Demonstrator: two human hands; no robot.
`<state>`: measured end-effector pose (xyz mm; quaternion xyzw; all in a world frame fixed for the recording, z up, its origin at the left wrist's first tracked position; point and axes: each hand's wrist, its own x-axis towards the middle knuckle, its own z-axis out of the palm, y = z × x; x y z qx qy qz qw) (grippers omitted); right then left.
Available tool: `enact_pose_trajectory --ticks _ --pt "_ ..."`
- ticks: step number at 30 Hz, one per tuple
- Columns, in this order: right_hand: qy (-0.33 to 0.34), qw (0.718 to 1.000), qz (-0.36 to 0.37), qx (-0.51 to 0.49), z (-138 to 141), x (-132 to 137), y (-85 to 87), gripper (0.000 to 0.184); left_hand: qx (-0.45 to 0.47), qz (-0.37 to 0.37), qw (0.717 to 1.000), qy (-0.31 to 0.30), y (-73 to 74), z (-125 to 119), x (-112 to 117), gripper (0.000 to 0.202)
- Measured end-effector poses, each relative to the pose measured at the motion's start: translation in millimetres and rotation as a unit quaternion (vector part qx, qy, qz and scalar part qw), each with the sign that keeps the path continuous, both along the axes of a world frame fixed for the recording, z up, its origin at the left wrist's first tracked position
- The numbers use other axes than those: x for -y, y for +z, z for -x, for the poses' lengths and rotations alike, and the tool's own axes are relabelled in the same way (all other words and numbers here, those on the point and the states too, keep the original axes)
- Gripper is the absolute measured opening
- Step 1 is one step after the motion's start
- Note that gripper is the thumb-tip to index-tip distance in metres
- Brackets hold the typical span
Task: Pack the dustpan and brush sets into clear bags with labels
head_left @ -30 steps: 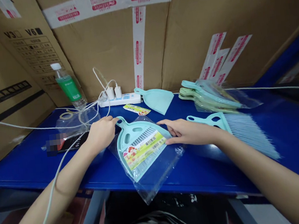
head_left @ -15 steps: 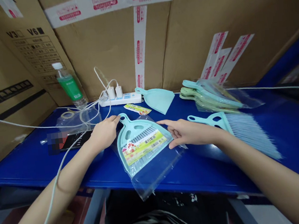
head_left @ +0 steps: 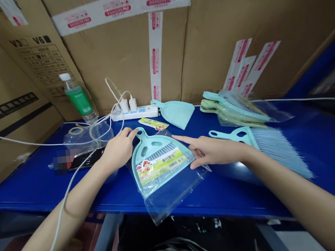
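A teal dustpan-and-brush set (head_left: 156,158) with a green and yellow label lies inside a clear plastic bag (head_left: 174,188) near the front edge of the blue table (head_left: 323,153). My left hand (head_left: 118,148) rests at the dustpan's handle, fingers curled round the bag's top. My right hand (head_left: 210,149) lies at the set's right corner, index finger stretched out along the bag, other fingers loosely bent.
A loose teal brush (head_left: 265,143) lies right of my right hand. Behind are a bare dustpan (head_left: 176,111), a paper label (head_left: 153,123), a stack of bagged sets (head_left: 237,108), a power strip (head_left: 134,112), a bottle (head_left: 77,99), a phone (head_left: 78,159) and cardboard boxes (head_left: 235,34).
The bagged set has slid a little up and left on the table. My right hand's index finger has stretched out along the bag's edge.
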<state>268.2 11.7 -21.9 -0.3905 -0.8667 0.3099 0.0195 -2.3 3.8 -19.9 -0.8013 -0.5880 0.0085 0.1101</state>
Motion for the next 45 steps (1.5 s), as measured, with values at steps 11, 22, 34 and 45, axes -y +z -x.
enact_pose_trajectory --ticks 11,22,34,45 --pt "0.013 1.000 -0.021 -0.020 -3.1 -1.2 -5.0 0.078 -0.036 -0.011 0.998 -0.044 5.9 -4.5 3.9 0.038" --pt "-0.007 0.998 -0.064 0.017 3.3 2.5 -3.1 0.073 -0.046 -0.020 0.997 -0.056 5.9 -4.2 4.7 0.034" --pt "-0.005 0.999 -0.047 0.025 1.5 0.8 -3.6 0.074 -0.056 -0.009 0.997 -0.049 8.8 -6.8 6.1 0.032" --pt "0.019 1.000 0.003 -0.004 -1.0 1.5 0.5 0.085 -0.052 0.023 0.998 -0.029 7.8 -5.6 4.9 0.033"
